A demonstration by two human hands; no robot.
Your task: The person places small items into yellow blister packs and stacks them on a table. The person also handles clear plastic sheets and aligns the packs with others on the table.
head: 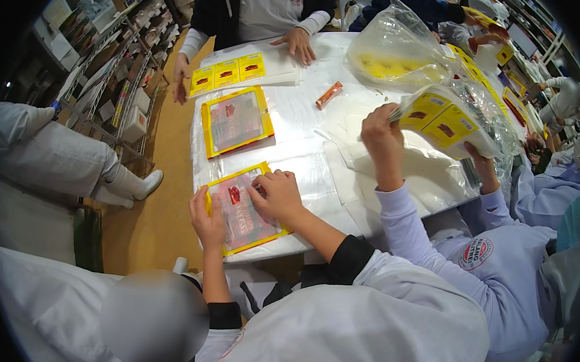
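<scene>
A flat food package [243, 218] with a yellow border and a clear window lies at the near left corner of the table. White lettering and a small red picture mark its window; the contents look pinkish. My left hand [208, 221] grips its left edge, thumb on the front and fingers along the rim. On the package's upper right part sits my right hand [277, 192], with bent fingers touching the window; its fingertips are partly hidden. Just beyond lies a second yellow-bordered package [239, 120], face up and apart from both hands.
Across the table, a co-worker's hands [298, 44] rest beside sheets with yellow labels [227, 72]. At my right, another co-worker holds a stack of label sheets [438, 120]. A red-orange stick [328, 95] and a clear plastic bag [397, 48] lie on the table. Wire shelves [128, 61] stand left.
</scene>
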